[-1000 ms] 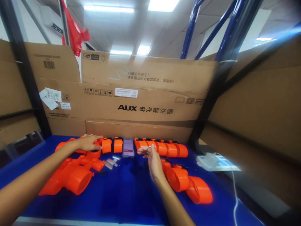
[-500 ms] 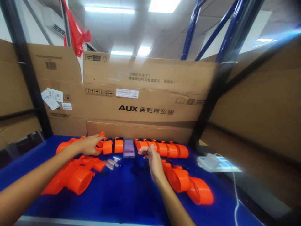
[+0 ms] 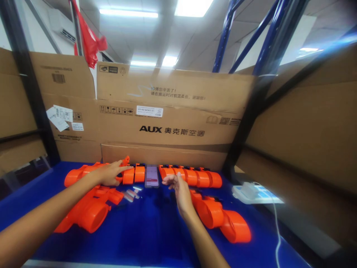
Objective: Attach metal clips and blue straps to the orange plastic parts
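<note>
Over the back left of the blue table, my left hand (image 3: 110, 174) has its fingers closed around an orange plastic part (image 3: 126, 161), mostly hidden behind the hand; its tip sticks up above the fingers. Just right of it stand orange cuff-shaped parts (image 3: 140, 174) with black pieces on top. My right hand (image 3: 180, 191) hovers right of centre, fingers apart and loosely bent, holding nothing. Behind it runs a row of several orange cuffs (image 3: 202, 179). More orange cuffs (image 3: 237, 226) lie to its right. A phone (image 3: 152, 175) with a lit screen is between the two groups.
A pile of orange parts (image 3: 93, 216) lies under my left forearm. Small clear and whitish strips (image 3: 131, 194) are beside it. A white power strip (image 3: 252, 193) with a cable sits at the right. A cardboard wall (image 3: 170, 145) closes the back, between dark posts (image 3: 242, 130).
My left hand has moved a little to the right, and the orange part has moved with it. My right hand has stayed nearly in place. The view has shifted slightly.
</note>
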